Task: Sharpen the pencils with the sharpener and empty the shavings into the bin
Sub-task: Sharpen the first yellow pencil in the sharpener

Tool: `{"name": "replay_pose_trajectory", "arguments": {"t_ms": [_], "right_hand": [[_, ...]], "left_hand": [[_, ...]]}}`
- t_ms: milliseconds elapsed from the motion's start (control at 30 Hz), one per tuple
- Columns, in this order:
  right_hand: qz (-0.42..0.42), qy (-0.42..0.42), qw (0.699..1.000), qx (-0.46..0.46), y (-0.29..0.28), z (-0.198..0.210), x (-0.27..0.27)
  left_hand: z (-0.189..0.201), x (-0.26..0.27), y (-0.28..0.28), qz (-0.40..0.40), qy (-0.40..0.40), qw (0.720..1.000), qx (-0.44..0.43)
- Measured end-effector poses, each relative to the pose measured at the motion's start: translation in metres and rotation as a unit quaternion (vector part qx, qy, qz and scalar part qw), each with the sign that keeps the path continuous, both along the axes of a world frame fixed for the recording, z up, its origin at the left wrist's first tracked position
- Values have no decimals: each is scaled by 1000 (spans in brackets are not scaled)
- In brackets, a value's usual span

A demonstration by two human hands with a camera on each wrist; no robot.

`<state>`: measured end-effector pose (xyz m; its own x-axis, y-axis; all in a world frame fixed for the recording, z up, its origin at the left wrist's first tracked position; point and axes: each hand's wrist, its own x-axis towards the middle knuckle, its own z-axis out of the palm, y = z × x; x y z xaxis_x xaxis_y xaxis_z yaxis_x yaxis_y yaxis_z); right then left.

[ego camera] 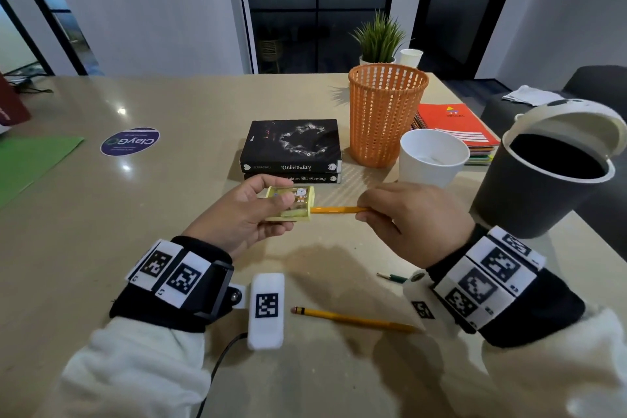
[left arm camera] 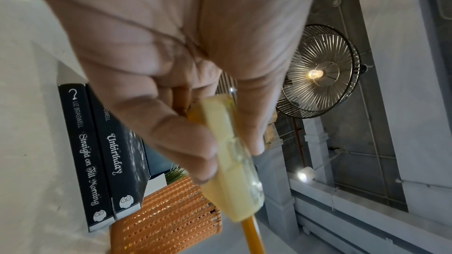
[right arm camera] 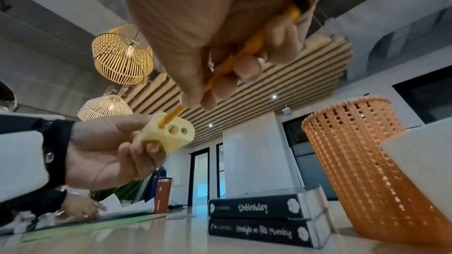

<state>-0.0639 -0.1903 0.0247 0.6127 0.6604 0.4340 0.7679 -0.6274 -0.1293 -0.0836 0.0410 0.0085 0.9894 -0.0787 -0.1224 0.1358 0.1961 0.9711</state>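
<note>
My left hand (ego camera: 244, 210) grips a pale yellow box sharpener (ego camera: 298, 204) above the table; its side (left arm camera: 232, 157) fills the left wrist view and its holed end face (right arm camera: 168, 134) shows in the right wrist view. My right hand (ego camera: 407, 217) pinches a yellow pencil (ego camera: 339, 210) whose tip sits inside the sharpener's leftmost hole (right arm camera: 162, 123). A second yellow pencil (ego camera: 353, 318) lies on the table near me. A short green pencil (ego camera: 393, 278) lies by my right wrist. The dark grey bin (ego camera: 539, 187) stands at the right with its white lid tipped back.
Two stacked black books (ego camera: 291, 149) lie just beyond my hands. An orange mesh basket (ego camera: 386, 115), a white cup (ego camera: 432, 158) and an orange notebook stack (ego camera: 454, 127) stand right of them. A green sheet (ego camera: 30, 163) lies far left. Another person's hand (right arm camera: 83, 210) rests on papers.
</note>
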Motion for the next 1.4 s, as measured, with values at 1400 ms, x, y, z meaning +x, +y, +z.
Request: {"name": "replay_pose_trajectory", "arguments": {"t_ms": [1400], "right_hand": [[-49, 178, 978, 95, -2, -7, -11]], "left_hand": [[1, -3, 17, -52, -81, 995, 25]]}}
